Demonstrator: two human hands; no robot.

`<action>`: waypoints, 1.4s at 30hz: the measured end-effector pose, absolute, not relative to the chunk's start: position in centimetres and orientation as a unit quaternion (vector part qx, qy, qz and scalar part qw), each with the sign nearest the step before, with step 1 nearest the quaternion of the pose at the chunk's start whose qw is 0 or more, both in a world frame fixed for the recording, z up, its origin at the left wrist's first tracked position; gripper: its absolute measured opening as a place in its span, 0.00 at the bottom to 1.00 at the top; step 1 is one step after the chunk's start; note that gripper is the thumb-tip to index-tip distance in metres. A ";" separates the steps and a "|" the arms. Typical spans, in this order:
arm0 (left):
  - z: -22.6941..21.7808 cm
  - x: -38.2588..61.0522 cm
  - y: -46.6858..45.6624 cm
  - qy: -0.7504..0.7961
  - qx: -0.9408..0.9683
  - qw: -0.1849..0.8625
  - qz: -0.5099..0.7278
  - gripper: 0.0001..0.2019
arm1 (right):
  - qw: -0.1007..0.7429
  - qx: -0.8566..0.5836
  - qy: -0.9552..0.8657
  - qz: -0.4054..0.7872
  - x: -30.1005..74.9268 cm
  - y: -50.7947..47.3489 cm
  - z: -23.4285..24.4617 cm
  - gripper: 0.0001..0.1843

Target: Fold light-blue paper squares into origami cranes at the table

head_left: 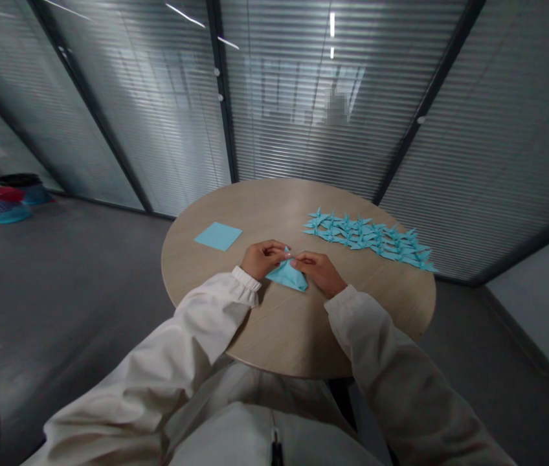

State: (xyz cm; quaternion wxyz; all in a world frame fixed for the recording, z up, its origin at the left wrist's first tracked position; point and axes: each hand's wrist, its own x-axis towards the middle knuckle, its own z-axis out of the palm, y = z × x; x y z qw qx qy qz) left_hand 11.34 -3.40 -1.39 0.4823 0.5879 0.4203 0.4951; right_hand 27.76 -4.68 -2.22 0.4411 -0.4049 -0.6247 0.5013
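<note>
A partly folded piece of light-blue origami paper (288, 277) lies near the middle of the round table, its wide side toward me. My left hand (262, 259) pinches its upper part from the left, thumb and forefinger together. From the right, my right hand (320, 270) pinches the same paper close to the left fingertips. The fingers cover the top of the fold, so its exact shape there is hidden. Flat on the table to the left is a stack or sheet of blue square paper (219, 236); I cannot tell how many layers. Several folded blue paper cranes (366, 236) stand in rows at the right.
The round wooden table (274, 200) has its near edge close to my lap. Behind it rises a glass partition with blinds (303, 149). Two bins stand on the floor at the far left, a blue basket with a red liner (0, 206) and a dark-lined one (36, 189).
</note>
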 end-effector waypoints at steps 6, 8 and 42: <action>-1.4 11.3 -3.8 0.401 0.636 0.428 0.501 0.20 | 0.440 -0.400 -0.626 0.505 27.8 -4.6 -2.3 0.11; -1.6 11.3 -3.8 0.388 0.648 0.427 0.498 0.20 | 0.442 -0.403 -0.622 0.505 27.8 -4.5 -2.5 0.10; -1.8 11.4 -3.9 0.417 0.658 0.420 0.466 0.15 | 0.375 -0.399 -0.659 0.516 27.8 -5.0 -2.2 0.11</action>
